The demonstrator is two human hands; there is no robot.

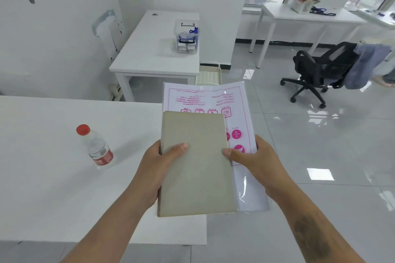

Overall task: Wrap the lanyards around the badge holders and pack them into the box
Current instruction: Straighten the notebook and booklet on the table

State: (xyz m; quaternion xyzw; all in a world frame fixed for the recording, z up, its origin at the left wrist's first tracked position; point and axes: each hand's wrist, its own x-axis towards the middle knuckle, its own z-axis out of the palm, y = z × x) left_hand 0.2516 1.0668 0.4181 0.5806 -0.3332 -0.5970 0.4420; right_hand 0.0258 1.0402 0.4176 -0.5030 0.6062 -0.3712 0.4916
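Hands: left hand (152, 168) and right hand (259, 163) both grasp a book (195, 164).
Box: box (186, 37) at 12 o'clock, well apart, on far desk (149, 57).

Both forearms are bare and sleeveless; the right forearm (310, 235) bears a dark tattoo.

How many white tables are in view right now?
3: the near table with the bottle, the middle table under the clear box, the far table by the window.
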